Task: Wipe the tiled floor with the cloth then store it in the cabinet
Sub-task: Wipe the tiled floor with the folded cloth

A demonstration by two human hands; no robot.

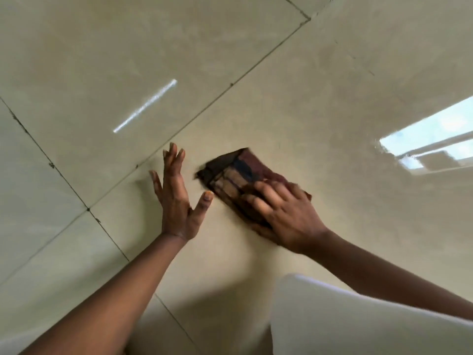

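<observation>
The cloth (pixel 236 175), a dark folded piece patterned in brown, maroon and black, lies flat on the tiled floor (pixel 320 98) just right of the frame's centre. It appears thin, soft and light; it should slide easily on the glossy tile and bunch if pushed from one edge, so a flat palm pressing on its middle suits wiping, and a pinch at a folded edge suits lifting it later. The right hand (pixel 284 216) covers the cloth's corner at 5 o'clock, fingers (pixel 266 193) spread and pressed down on the fabric, not curled around it. The left hand (pixel 179 201) rests at 9 o'clock from the cloth, just beside it and not touching, palm down on bare tile, fingers splayed and holding nothing. Dark grout lines (pixel 204 108) run diagonally at 10 o'clock. A bright window reflection (pixel 432 134) lies at 3 o'clock. A white garment (pixel 358 324) fills 5 o'clock. No cabinet is visible; wiping appears under way.
</observation>
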